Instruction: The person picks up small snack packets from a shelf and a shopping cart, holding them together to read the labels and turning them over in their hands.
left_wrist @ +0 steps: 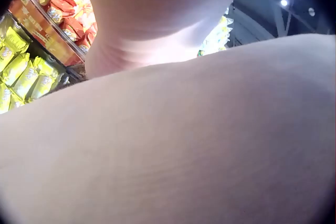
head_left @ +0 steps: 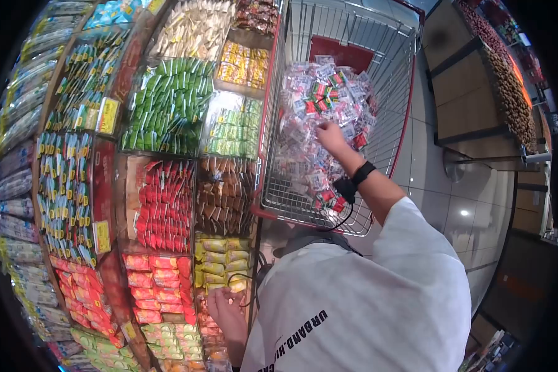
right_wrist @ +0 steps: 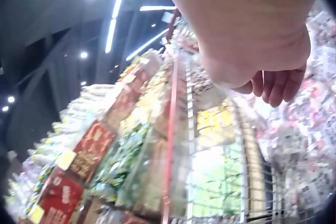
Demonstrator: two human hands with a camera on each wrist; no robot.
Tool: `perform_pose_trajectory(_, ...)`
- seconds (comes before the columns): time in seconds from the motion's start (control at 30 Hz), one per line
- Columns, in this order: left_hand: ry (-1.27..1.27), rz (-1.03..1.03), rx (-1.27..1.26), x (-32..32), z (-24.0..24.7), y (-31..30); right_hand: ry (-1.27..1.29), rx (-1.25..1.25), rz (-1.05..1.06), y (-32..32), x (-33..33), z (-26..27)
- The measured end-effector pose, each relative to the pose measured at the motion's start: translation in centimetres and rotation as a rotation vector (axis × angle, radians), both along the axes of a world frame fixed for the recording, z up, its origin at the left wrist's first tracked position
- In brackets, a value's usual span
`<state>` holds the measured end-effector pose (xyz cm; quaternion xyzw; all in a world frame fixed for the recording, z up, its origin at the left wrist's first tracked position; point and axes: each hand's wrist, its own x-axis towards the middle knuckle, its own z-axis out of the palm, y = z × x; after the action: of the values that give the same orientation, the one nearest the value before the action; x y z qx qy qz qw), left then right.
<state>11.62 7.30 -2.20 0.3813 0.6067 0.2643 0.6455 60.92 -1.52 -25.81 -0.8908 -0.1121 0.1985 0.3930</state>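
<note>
In the head view my right hand point(head_left: 332, 137) reaches over a heap of small clear-wrapped packets point(head_left: 297, 133) in a metal shopping cart point(head_left: 395, 142). Several red-and-green packets point(head_left: 321, 99) lie on the heap just ahead of it. From the right wrist, its fingers point(right_wrist: 276, 85) hang loosely bent, with nothing visible in them. My left hand point(head_left: 226, 307) is low beside the shelf bins, its fingers loosely bent near yellow packets point(head_left: 220, 257), and no item shows in it. Skin fills most of the left wrist view, where the fingers are hidden.
Tilted bins to the left hold rows of green packets point(head_left: 167, 105), red packets point(head_left: 164, 208) and brown packets point(head_left: 224, 198). The cart's red rim point(head_left: 409, 111) borders the heap. Across the tiled floor point(head_left: 434, 198) stands a wooden display point(head_left: 468, 80). A black cable point(head_left: 347, 217) hangs from the right wrist.
</note>
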Motion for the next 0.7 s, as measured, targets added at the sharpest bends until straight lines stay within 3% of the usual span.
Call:
perform_pose_trajectory(0.1,0.074,-0.035,0.011,2.4,0.4,0.2,0.155,-0.012,-0.169,-3.6,2.0,-7.5)
perform_pose_trajectory(0.2,0.208,-0.15,0.025,4.9,0.7,0.3,0.044,-0.303,-0.07,-5.9,1.5,-13.9)
perform_pose_trajectory(0.23,0.37,-0.248,0.028,5.4,0.6,0.6,0.029,-0.45,0.15,-6.6,0.9,-13.9)
perform_pose_trajectory(0.3,0.17,-0.183,0.0,6.3,0.6,0.0,0.051,-0.462,0.183,-10.5,-0.5,-27.4)
perform_pose_trajectory(0.33,0.195,-0.178,-0.008,6.5,0.6,-0.1,0.076,-0.466,0.194,-10.3,-2.1,-25.1)
perform_pose_trajectory(0.4,0.207,-0.222,-0.002,6.9,0.5,-0.4,0.27,-0.416,-0.173,-10.8,-5.0,-20.5)
perform_pose_trajectory(0.43,0.223,-0.215,-0.01,7.1,0.5,-0.5,0.285,-0.423,-0.163,-11.1,-6.0,-21.0)
perform_pose_trajectory(0.5,0.302,-0.271,-0.008,7.5,0.8,-0.7,0.082,-0.552,0.117,-11.8,-8.1,-21.9)
perform_pose_trajectory(0.53,0.281,-0.248,-0.019,7.6,0.8,-0.9,0.209,-0.506,-0.198,-7.7,-8.7,-11.8)
perform_pose_trajectory(0.57,0.291,-0.244,-0.022,7.5,0.7,-0.9,0.218,-0.509,-0.192,-8.0,-9.6,-12.1)
perform_pose_trajectory(0.63,0.254,-0.243,-0.049,7.2,0.5,-1.0,0.208,-0.571,0.242,-8.5,-11.0,-13.7)
perform_pose_trajectory(0.67,0.259,-0.238,-0.051,7.2,0.5,-1.2,0.0,-0.769,0.839,-9.2,-11.4,-16.1)
perform_pose_trajectory(0.7,0.266,-0.22,-0.051,7.3,0.3,-1.2,0.002,-0.768,0.844,-10.1,-11.9,-17.6)
